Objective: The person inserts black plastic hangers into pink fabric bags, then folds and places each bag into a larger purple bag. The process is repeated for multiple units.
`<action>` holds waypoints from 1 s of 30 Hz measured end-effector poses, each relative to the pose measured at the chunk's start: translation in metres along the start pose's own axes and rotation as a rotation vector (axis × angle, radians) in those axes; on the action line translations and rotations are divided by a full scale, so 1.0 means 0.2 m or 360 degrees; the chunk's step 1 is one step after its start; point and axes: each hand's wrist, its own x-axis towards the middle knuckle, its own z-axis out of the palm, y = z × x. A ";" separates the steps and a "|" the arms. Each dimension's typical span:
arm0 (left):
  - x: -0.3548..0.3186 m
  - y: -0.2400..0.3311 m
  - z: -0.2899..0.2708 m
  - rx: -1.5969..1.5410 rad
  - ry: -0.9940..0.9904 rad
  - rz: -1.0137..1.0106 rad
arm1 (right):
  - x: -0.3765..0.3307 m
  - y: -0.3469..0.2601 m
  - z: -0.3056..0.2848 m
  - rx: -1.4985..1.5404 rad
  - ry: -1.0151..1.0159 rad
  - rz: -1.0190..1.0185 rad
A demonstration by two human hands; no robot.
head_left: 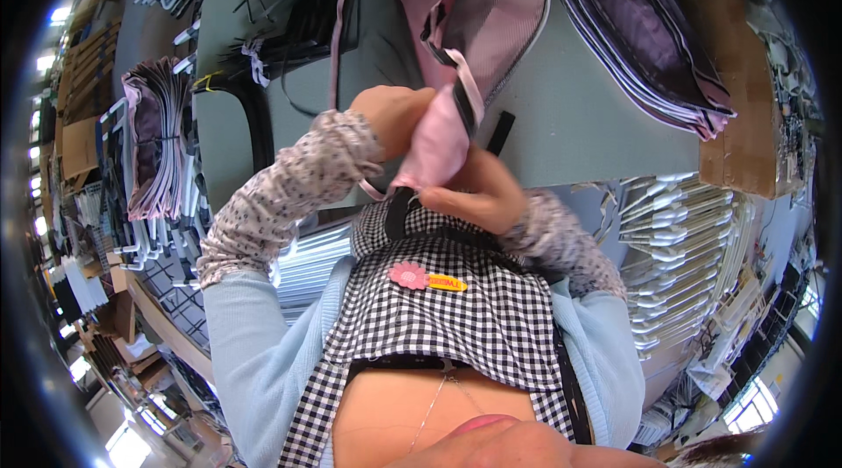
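Pink bag (443, 130): I'm seeing it hanging over the counter (579, 117) edge, long axis running away from me.
Left hand (395, 117): clamping its upper fold.
Right hand (478, 196): pinching below, nearer me.

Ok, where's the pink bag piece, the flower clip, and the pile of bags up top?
pink bag piece (436, 148), head view, on its folded pink cloth.
flower clip (408, 275), head view, on the pink flower.
pile of bags (640, 29), head view, on the top bag's dark side.
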 end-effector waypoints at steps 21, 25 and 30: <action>-0.29 0.02 -0.33 -0.1783 0.0715 0.0252 | 0.50 -0.58 -0.40 -0.2570 0.0507 -0.1733; -0.36 -0.05 -0.63 -0.1103 0.0034 -0.0067 | 0.41 -0.72 -0.66 -0.2373 0.0832 -0.1603; -0.20 0.00 -0.59 -0.0933 0.0280 0.0267 | 0.53 -0.69 -0.47 -0.2670 0.0563 -0.1967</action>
